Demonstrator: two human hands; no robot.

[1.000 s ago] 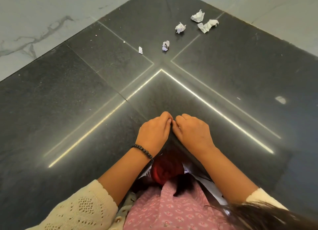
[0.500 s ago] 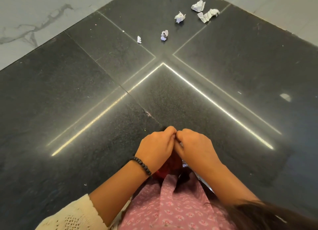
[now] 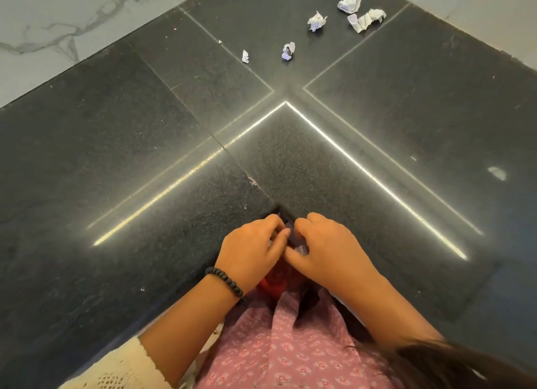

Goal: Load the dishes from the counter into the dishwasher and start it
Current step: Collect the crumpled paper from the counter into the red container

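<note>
No dish and no dishwasher is in view. My left hand (image 3: 250, 250), with a black bead bracelet on its wrist, and my right hand (image 3: 327, 250) meet fingertip to fingertip at the inner corner of the black stone counter (image 3: 145, 161). Both pinch a small purple-and-white scrap of paper (image 3: 291, 234) between them; most of it is hidden by the fingers. Something red (image 3: 274, 282) shows just below the hands, against my pink patterned top.
Several crumpled paper scraps (image 3: 316, 20) lie in the counter's far corner, with a smaller one (image 3: 245, 56) to their left. Pale marble wall (image 3: 58, 25) rises behind the counter on both sides. A small pale smear (image 3: 497, 173) marks the counter at right.
Both hands have drawn back from the countertop to its inner edge near my body. The fingertips, pressed tight before, have parted a little and the scrap shows between them.
</note>
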